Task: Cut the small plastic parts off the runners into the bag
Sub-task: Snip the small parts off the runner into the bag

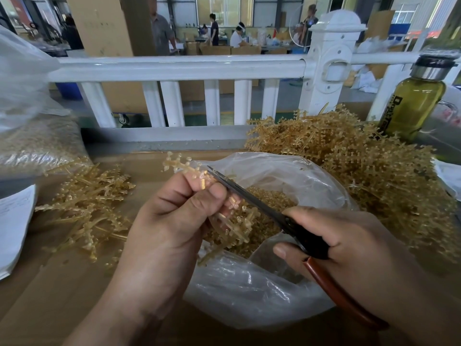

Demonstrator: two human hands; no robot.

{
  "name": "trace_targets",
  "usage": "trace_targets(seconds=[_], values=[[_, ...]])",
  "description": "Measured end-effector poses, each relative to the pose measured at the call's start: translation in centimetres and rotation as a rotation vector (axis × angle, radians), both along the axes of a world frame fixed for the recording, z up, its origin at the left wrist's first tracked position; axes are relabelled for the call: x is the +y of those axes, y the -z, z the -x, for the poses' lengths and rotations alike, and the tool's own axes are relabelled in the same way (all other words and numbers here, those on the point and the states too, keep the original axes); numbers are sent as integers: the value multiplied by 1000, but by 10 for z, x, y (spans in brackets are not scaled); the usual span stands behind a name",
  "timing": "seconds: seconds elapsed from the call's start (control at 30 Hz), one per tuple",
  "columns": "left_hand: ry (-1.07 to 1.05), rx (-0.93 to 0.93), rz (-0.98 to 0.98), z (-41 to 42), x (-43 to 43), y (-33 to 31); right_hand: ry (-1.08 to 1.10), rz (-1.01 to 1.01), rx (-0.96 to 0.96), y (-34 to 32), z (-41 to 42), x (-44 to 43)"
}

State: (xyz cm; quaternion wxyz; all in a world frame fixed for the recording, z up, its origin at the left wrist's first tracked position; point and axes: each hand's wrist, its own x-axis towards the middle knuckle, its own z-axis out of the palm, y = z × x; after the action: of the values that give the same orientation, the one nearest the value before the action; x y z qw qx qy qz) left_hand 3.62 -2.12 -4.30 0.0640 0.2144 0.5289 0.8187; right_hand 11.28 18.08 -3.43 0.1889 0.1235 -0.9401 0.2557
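My left hand (169, 221) pinches an amber plastic runner (237, 222) with small parts on its branches, held over the open clear bag (249, 290). Its top end sticks out above my fingers. My right hand (349, 248) grips scissors (252, 196) with dark blades and reddish-brown handles. The blades lie along the runner just past my left fingertips. Inside the bag lies a heap of small cut amber parts (269, 196).
A big heap of runners (361, 166) fills the right of the cardboard table top. A smaller heap (89, 206) lies left. A large filled bag (32, 136) stands far left beside papers (15, 226). A green bottle (414, 101) and a white fence (179, 68) stand behind.
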Motion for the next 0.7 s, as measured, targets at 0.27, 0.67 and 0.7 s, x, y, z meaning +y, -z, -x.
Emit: trace_targets(seconds=[0.27,0.67,0.7], values=[[27,8,-32,0,1,3,6,15,18,0,-1,-1],[32,19,-17,2,-1,4,-3,-1,18,3,0,1],[36,21,-12,2,-1,4,-3,-1,12,3,0,1]])
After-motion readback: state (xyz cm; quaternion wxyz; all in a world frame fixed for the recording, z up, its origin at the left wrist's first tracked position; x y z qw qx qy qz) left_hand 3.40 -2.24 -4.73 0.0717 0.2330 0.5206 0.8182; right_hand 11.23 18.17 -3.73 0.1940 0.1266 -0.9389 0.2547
